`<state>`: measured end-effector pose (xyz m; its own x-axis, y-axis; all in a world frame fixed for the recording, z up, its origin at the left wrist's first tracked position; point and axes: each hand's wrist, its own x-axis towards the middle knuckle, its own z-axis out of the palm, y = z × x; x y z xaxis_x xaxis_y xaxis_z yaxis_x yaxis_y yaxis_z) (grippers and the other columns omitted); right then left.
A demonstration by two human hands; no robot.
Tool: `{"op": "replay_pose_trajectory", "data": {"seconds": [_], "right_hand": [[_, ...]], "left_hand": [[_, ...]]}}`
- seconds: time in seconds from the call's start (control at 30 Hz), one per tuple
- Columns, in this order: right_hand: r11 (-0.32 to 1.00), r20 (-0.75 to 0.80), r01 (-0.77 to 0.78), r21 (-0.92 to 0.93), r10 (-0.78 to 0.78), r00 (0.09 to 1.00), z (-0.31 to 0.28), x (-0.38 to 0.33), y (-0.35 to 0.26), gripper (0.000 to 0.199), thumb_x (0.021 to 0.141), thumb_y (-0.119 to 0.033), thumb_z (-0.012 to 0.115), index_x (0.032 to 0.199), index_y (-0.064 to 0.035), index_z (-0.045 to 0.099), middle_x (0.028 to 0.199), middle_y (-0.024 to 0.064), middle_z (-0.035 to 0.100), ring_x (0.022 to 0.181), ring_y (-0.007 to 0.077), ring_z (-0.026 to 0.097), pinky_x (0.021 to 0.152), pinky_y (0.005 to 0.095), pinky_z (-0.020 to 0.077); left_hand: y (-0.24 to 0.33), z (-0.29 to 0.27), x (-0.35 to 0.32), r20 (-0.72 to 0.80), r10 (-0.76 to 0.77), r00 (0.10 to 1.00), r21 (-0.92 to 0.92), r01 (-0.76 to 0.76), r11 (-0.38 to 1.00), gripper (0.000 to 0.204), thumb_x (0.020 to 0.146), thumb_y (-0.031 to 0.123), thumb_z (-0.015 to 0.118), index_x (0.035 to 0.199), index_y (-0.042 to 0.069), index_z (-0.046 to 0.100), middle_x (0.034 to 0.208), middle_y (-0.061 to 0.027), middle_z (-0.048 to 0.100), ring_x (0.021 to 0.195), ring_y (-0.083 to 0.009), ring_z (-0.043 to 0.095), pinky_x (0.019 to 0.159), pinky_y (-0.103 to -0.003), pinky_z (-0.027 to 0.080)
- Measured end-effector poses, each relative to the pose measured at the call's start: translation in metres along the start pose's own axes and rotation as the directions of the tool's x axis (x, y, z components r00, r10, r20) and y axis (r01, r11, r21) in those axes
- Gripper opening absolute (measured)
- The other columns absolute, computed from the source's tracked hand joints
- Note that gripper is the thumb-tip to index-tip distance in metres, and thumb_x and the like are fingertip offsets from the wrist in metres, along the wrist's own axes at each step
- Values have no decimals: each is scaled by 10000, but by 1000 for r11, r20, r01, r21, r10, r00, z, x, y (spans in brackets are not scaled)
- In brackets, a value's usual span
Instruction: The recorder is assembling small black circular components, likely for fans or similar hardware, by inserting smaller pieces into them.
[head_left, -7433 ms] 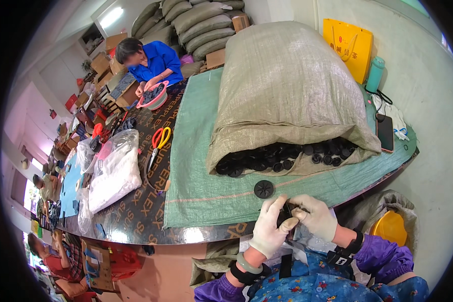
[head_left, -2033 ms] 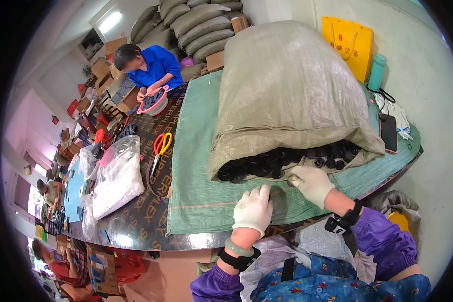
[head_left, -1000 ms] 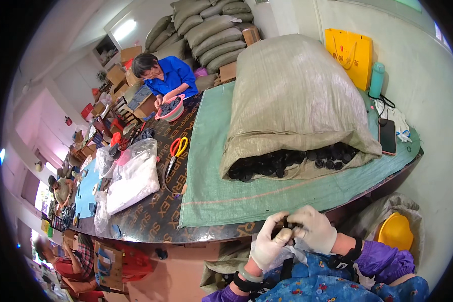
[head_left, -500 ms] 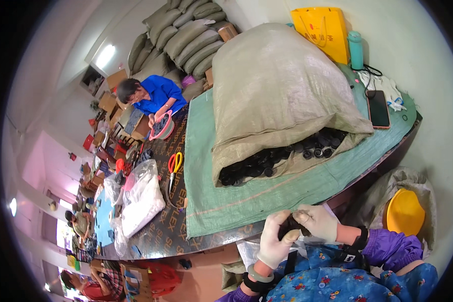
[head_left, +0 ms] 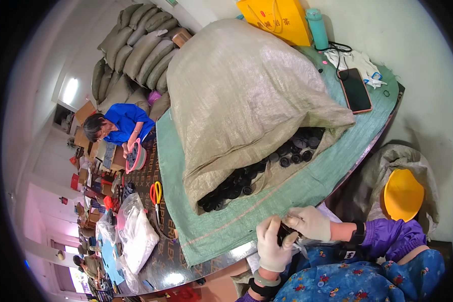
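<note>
My left hand [head_left: 274,246] and my right hand [head_left: 309,223], both in white gloves, meet just off the table's near edge. Their fingers close around small black parts [head_left: 285,232], mostly covered by the gloves; how many there are I cannot make out. Beyond them a big woven sack [head_left: 256,85] lies on its side with its mouth facing me. Black round cap-like parts [head_left: 241,176] fill the mouth, and a few sit loose on its lower lip. Beneath the sack spreads a green woven sheet [head_left: 206,236].
Right of the table stands an open sack [head_left: 367,176] with a yellow scoop-like piece [head_left: 404,195]. A phone [head_left: 356,90], teal bottle [head_left: 316,29] and yellow bag [head_left: 277,20] lie behind. Scissors [head_left: 156,194] and plastic bags [head_left: 138,236] are left. A co-worker [head_left: 118,126] handles a pink basket [head_left: 136,157].
My view has swung to the right, so the table and sack appear shifted left. Both hands stay together around the black parts, with slightly changed finger positions.
</note>
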<state>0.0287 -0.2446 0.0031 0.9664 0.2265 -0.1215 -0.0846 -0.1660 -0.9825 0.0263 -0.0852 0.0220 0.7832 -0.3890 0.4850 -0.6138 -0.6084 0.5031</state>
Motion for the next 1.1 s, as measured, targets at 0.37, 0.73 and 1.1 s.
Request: {"op": "replay_pose_trajectory", "data": {"seconds": [0.37, 0.73, 1.1], "right_hand": [[997, 49, 32, 64, -35, 998, -7, 41, -14, 337, 905, -410, 541, 1010, -92, 579, 854, 145, 649, 815, 351, 632, 696, 406, 507], [668, 106, 279, -690, -288, 952, -50, 69, 13, 131, 789, -263, 635, 845, -147, 610, 677, 59, 587, 614, 270, 600, 546, 383, 473], [709, -5, 255, -658, -343, 939, -40, 72, 15, 135, 866, -231, 566, 865, -96, 573, 767, 119, 604, 706, 344, 595, 610, 416, 457]], "left_hand": [[-38, -8, 28, 124, -251, 960, -351, 279, 894, 576, 789, 382, 722, 1168, -10, 534, 1066, -153, 585, 954, -248, 582, 828, -360, 473], [-86, -37, -20, -180, -636, 750, -245, 592, 768, 599, 821, 458, 671, 1180, -7, 551, 1026, -105, 546, 892, -230, 534, 791, -349, 445], [-95, -42, -15, -177, -505, 845, -142, 486, 863, 539, 805, 386, 704, 1150, -4, 565, 1011, -170, 569, 873, -323, 566, 762, -370, 475]]}}
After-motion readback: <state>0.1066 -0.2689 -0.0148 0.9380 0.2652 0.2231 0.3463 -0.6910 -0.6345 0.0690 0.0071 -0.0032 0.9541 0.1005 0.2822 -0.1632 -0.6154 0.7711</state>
